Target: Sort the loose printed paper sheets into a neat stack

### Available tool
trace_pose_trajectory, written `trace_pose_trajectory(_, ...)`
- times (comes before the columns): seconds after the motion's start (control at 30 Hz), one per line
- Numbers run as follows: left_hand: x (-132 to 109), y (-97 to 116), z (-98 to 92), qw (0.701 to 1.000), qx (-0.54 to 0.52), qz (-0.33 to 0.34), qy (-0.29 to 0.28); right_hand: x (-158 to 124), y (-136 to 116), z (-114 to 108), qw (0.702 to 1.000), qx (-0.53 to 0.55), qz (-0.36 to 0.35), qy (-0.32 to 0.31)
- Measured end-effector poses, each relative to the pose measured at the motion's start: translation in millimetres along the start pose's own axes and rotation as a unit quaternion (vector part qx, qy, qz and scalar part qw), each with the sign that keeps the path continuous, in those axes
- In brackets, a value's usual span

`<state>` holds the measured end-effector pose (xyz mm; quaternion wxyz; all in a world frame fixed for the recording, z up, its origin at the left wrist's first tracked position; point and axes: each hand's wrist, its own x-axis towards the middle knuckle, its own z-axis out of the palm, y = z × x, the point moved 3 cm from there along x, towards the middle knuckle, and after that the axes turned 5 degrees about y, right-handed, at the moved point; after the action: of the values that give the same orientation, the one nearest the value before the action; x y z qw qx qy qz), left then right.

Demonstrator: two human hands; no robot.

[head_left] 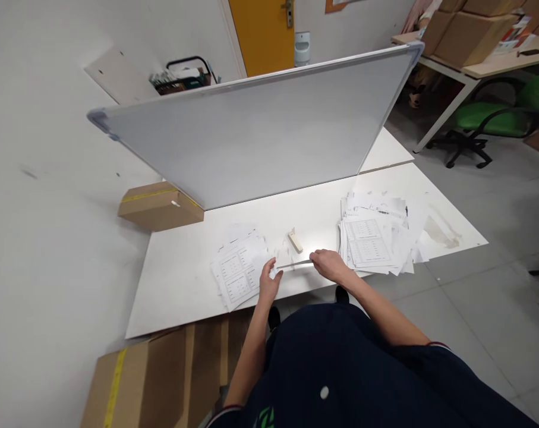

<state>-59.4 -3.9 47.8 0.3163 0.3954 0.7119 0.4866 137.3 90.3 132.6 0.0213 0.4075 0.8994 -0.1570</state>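
Several thin sheets of paper (296,263), seen nearly edge-on, span the gap between my hands above the front of the white table. My right hand (326,263) pinches their right end. At their left end is my left hand (269,280), its thumb and fingers apart. Just beyond the sheets lies a small cream-coloured stapler-like object (295,242). A fanned pile of printed sheets (238,276) rests left of my left hand. To the right of my right hand sits a larger, untidy pile of printed papers (371,241).
Behind the white table (175,285) stands a large whiteboard (260,131). A cardboard box (160,208) is at the table's back left, and more boxes (139,380) are below at the left. A green chair (492,119) and another desk (496,66) are at the right.
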Motion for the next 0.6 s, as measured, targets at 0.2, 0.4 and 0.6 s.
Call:
trace_pose_trajectory(0.2, -3, -13, 18.5, 0.990, 0.116, 0.023, -0.076, 2, -4, 26, 0.994, -0.088, 0.014, -0.059)
trace_pose_trajectory(0.4, 1, -3, 16.4, 0.994, 0.092, 0.006, -0.059, 0, 5, 21, 0.999, -0.023, 0.010, -0.026)
trace_pose_trajectory(0.6, 4, 12, 17.7, 0.999, 0.033, -0.022, -0.032, -5, 65, 36, 0.970, 0.212, 0.117, 0.019)
